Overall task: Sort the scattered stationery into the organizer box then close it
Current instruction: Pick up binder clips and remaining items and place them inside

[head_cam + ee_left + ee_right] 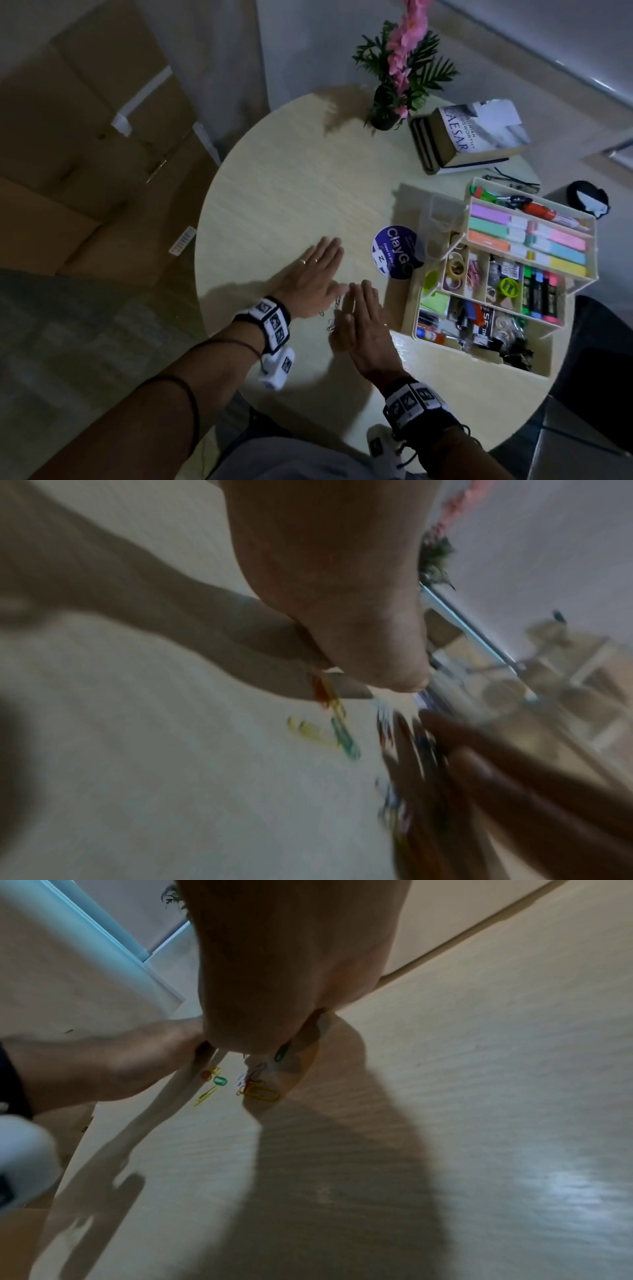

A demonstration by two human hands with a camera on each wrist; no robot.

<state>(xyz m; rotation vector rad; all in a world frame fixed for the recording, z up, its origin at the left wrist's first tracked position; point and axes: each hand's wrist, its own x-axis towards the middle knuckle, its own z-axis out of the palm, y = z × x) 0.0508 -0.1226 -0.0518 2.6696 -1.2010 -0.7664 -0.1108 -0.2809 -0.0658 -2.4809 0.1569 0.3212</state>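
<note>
Several coloured paper clips (331, 320) lie loose on the round pale table (281, 192), between my two hands. My left hand (318, 270) lies flat with straight fingers just left of them. My right hand (359, 308) stands on its edge, fingers straight, against their right side. The left wrist view is blurred but shows yellow and green paper clips (329, 731) and my right hand's fingers (496, 764) beside them. In the right wrist view the paper clips (260, 1091) sit under my right hand (291, 974), with my left hand (120, 1064) close by. The organizer box (479, 358) stands open at the right, with stationery in its compartments.
The box's raised upper tray (594, 253) holds pastel strips and pens. A round blue sticker (397, 251) lies left of the box. A potted pink flower (397, 85) and stacked books (472, 137) stand at the back. Cardboard boxes (85, 154) sit on the floor at left.
</note>
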